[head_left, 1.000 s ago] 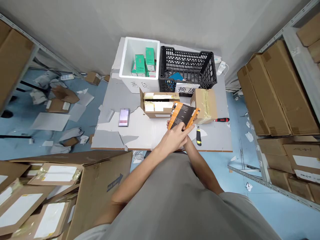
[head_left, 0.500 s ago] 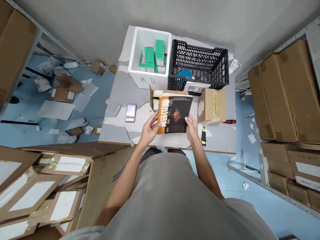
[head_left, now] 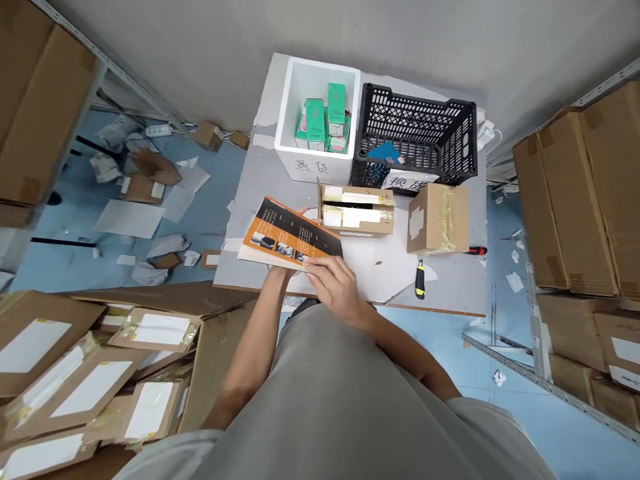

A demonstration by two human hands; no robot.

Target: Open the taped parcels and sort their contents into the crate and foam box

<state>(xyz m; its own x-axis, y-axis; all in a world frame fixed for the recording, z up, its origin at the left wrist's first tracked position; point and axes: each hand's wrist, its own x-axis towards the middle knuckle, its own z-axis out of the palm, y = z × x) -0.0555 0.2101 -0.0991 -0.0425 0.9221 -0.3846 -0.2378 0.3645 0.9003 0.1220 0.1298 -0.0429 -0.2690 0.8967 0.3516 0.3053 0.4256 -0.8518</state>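
A book (head_left: 280, 230) with an orange and black cover, small text and a row of photos lies tilted above the table's front left part. From beneath, my left hand (head_left: 281, 272) supports it; most of that hand is hidden, with fingertips showing past the far edge. My right hand (head_left: 336, 285) has its fingers closed at the book's near right edge. Just beyond the book stands a slit cardboard box (head_left: 357, 212). To the right are a taped cardboard box (head_left: 437, 219) and a yellow-black utility knife (head_left: 420, 280).
At the table's back stand a white foam box (head_left: 313, 167) with several green cartons and a black plastic crate (head_left: 415, 147) holding a blue item. A red-black tool (head_left: 477, 251) lies by the right edge. A large carton (head_left: 215, 367) of parcels is at left; stacked boxes (head_left: 575, 200) at right.
The book has been turned over and moved left, from its front cover to the orange-banded side. My right hand crossed left to its near edge. The phone is now hidden from view.
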